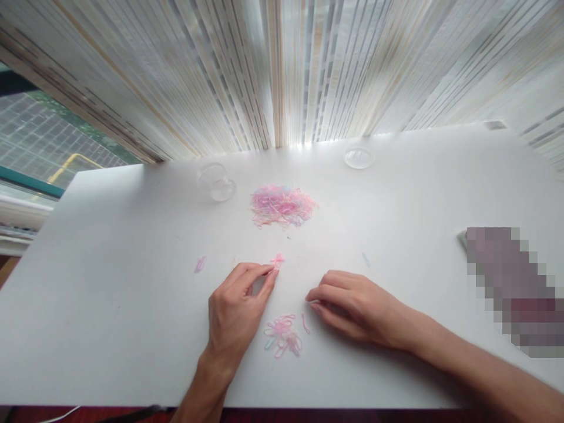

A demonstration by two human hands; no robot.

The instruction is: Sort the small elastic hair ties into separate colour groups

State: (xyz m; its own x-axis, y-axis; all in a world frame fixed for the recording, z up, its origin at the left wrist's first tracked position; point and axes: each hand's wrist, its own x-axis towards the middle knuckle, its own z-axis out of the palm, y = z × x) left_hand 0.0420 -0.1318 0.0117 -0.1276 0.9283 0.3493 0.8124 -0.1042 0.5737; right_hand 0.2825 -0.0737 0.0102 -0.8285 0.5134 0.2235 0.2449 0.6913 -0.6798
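My left hand (pixel 240 308) pinches a small bunch of pink rubber bands (pixel 277 259) between thumb and forefinger, just above the white table. My right hand (pixel 348 305) rests on the table to the right, its fingers curled and nearly touching the thumb, with nothing visible in them. Between and below the hands lies a small heap of pastel rubber bands (pixel 283 338). One loose pink band (pixel 305 324) lies between that heap and my right hand. Farther back is a larger pile of thin pink, blue and yellow bands (pixel 283 207).
Clear round plastic container parts (pixel 214 179) stand at the back left, and a clear round lid or dish (pixel 358 158) at the back. A purple band (pixel 200 264) and a pale blue band (pixel 366 259) lie apart. A pixelated object (pixel 515 288) lies right. Striped curtains (pixel 282 70) hang behind.
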